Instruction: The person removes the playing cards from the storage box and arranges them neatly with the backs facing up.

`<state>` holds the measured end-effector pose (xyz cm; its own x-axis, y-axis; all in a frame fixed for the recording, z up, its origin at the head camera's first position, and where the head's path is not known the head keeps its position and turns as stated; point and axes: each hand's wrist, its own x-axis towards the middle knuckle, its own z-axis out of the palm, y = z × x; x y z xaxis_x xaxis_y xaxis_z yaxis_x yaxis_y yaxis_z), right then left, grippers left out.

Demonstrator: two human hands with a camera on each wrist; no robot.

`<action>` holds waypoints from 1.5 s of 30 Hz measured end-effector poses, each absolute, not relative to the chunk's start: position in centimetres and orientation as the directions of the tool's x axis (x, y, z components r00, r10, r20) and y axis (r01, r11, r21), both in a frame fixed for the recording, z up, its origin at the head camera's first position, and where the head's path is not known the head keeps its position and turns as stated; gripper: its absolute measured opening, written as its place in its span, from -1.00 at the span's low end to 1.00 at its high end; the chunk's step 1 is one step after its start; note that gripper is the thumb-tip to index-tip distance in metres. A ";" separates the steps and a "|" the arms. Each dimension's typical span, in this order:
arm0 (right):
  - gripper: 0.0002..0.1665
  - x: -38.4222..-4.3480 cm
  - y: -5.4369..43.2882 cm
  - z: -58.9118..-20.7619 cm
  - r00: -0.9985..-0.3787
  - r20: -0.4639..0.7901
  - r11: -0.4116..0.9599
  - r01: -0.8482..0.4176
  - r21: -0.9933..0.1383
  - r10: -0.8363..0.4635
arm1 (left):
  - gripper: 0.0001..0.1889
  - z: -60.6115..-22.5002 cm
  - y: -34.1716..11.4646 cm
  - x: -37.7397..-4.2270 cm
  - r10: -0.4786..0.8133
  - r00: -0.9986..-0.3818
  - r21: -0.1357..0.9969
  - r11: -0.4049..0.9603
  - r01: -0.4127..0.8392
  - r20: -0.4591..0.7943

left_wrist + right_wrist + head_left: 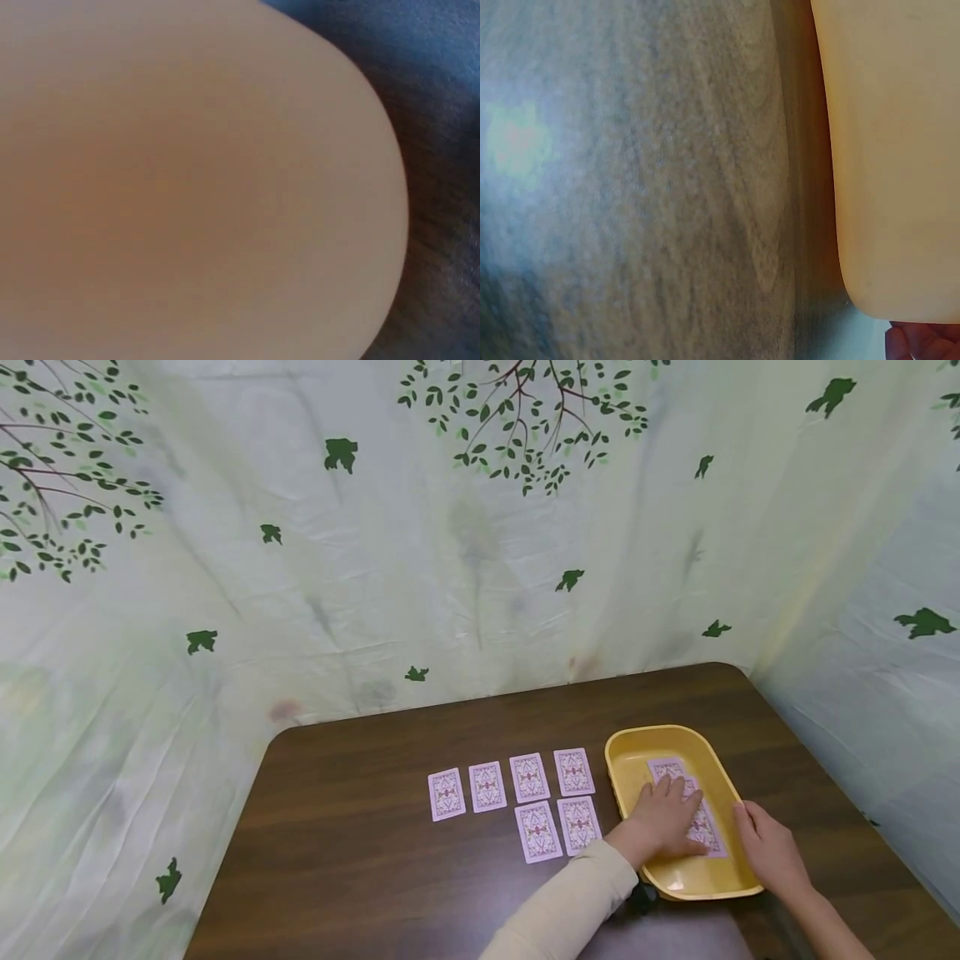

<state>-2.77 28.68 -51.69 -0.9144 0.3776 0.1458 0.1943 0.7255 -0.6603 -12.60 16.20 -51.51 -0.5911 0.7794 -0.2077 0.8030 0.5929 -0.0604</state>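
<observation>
My left hand (pixel 663 818), in a cream sleeve, reaches over the left rim of a yellow plastic tray (pixel 630 747). Its fingers spread over purple-and-white patterned playing cards (pixel 707 831) that lie face down on the tray floor, and it partly hides them. At the tray's right side, my right hand (pixel 772 847) grips the rim with the thumb on top. In the right wrist view, fingertips (pixel 922 343) show at the tray's lower edge. A blurred tan surface (pixel 187 180) fills most of the left wrist view.
Left of the tray, several face-down cards (pixel 528 777) lie in two rows on the dark wooden table (pixel 360 860). The nearest card (pixel 580 825) is close by the left forearm. A leaf-printed cloth (pixel 480 610) hangs behind the table.
</observation>
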 end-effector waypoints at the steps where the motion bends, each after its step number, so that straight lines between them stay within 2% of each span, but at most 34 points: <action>1: -0.56 -2.8 28.6 -51.7 -0.914 0.144 0.724 0.195 -0.662 0.378 | -0.14 -51.6 16.3 -12.6 0.779 -0.592 -0.065 0.593 0.803 -0.208; 13: -0.54 -2.9 28.7 -51.7 -0.914 0.134 0.714 0.200 -0.671 0.382 | -0.23 -51.9 16.6 -12.6 0.797 -0.565 -0.062 0.566 0.822 -0.214; 22: -0.54 -2.7 28.6 -51.7 -0.909 0.147 0.716 0.197 -0.670 0.389 | -0.11 -51.6 16.1 -12.5 0.808 -0.569 0.051 0.581 0.812 -0.153; 33: -0.53 -2.8 28.5 -51.6 -0.908 0.130 0.715 0.218 -0.664 0.398 | 0.00 -51.3 15.8 -12.6 0.806 -0.567 0.115 0.588 0.801 -0.168; 39: -0.52 -2.8 28.5 -51.5 -0.912 0.107 0.712 0.232 -0.663 0.397 | -0.02 -51.5 15.8 -12.6 0.819 -0.552 0.093 0.569 0.817 -0.157; 45: -0.51 -2.8 28.4 -51.3 -0.912 0.111 0.712 0.228 -0.664 0.395 | -0.01 -51.3 15.9 -12.4 0.838 -0.524 0.023 0.533 0.846 -0.149</action>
<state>-2.79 28.41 -51.32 -0.9119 0.3950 0.1111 0.2276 0.7123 -0.6640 -12.36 15.86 -51.26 -0.5244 0.8382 -0.1495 0.8457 0.5332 0.0231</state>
